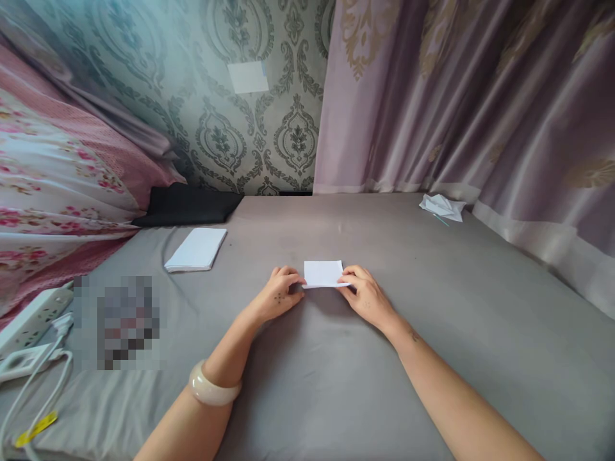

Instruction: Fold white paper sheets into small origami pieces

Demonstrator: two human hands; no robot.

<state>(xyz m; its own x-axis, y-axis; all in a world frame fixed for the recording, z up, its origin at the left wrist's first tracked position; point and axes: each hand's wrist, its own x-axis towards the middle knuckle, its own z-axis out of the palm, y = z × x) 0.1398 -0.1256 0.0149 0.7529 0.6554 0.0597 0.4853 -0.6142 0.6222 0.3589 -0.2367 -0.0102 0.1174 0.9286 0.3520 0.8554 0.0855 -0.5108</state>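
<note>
A small folded sheet of white paper (323, 273) is held between my two hands over the middle of the grey sheet-covered surface (307, 384). Its near edge is turned up in a narrow strip. My left hand (281, 294) pinches the near left corner between thumb and fingers. At the opposite corner, my right hand (365, 296) grips the paper the same way, thumb below and fingers on top. A pale bangle (214, 384) circles my left forearm.
A stack of white paper (196, 250) lies at the left. Folded paper pieces (442, 207) sit at the far right beside a thin blue stick (441, 220). Power strips (36, 320) with white cables lie at the left edge. A black cloth-like item (189, 203) rests by the wall.
</note>
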